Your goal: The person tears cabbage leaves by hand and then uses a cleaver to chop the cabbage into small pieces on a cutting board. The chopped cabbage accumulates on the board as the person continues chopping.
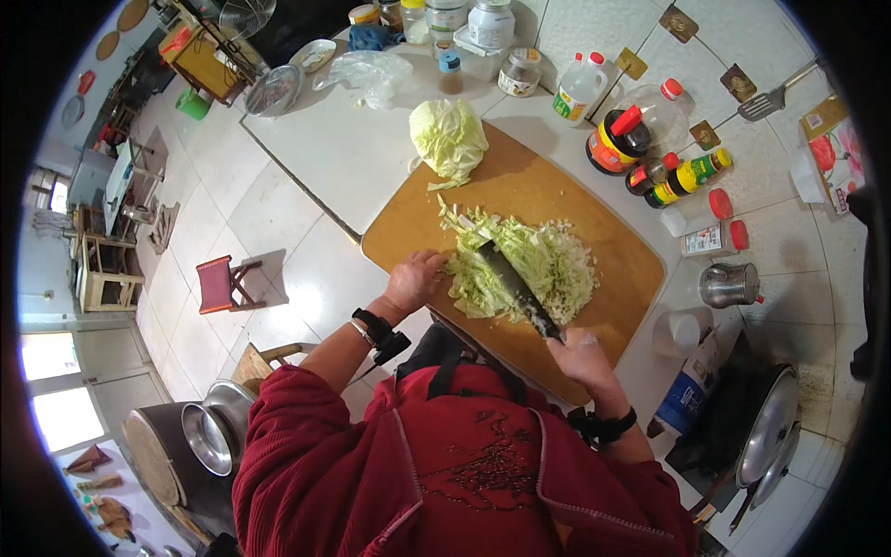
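My right hand (579, 354) grips the handle of a dark-bladed kitchen cleaver (515, 282). Its blade lies across a pile of cut napa cabbage (480, 278), coarse strips on the left and finer bits on the right. At the pile's left side is my left hand (415, 280), fingers bent, fingertips at the shreds; whether they pinch any cannot be told. A larger uncut piece of cabbage (449, 139) sits at the board's far left corner. Beneath everything is a brown cutting board (619, 257).
Along the wall stand a soy sauce jug (612, 150), a yellow-capped bottle (689, 179), a vinegar-type jug (579, 90) and a metal pitcher (727, 284). A plastic bag (369, 73) lies on the white counter (313, 150). A pan lid (769, 425) is at right; a folding stool (219, 285) stands on the floor.
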`<control>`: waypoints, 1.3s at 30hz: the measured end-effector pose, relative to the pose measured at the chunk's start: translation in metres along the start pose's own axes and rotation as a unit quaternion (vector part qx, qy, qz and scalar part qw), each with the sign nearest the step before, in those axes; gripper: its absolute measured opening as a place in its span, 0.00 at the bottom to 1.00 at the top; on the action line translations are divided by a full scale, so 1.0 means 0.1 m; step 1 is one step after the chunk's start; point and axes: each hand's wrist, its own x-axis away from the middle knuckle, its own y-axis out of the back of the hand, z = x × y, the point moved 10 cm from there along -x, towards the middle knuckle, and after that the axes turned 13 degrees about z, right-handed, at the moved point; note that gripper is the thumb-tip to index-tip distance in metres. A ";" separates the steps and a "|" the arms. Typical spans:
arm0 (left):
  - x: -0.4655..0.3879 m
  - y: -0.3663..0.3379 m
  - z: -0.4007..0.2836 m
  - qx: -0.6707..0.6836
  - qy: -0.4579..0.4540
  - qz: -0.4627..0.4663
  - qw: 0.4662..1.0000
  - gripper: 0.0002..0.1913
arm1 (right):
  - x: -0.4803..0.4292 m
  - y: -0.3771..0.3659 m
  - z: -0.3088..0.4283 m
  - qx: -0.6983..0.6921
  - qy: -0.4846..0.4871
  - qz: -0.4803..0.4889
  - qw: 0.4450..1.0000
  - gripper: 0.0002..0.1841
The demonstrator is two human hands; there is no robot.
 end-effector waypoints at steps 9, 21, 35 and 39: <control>0.18 -0.16 -0.13 -0.068 -0.124 -0.007 0.990 0.09 | -0.31 -0.38 0.57 0.095 0.093 -0.006 0.991 0.17; 0.09 -0.15 -0.18 -0.087 -0.203 0.010 0.975 0.08 | -0.68 -0.49 0.70 0.097 0.107 -0.034 0.989 0.18; -1.02 0.07 -0.17 -0.044 -0.177 0.089 0.979 0.20 | 0.03 -0.43 0.25 0.108 0.103 0.021 0.989 0.18; -1.12 0.13 -0.20 -0.013 -0.153 0.115 0.981 0.15 | 0.00 -0.53 0.20 0.121 0.079 0.002 0.990 0.15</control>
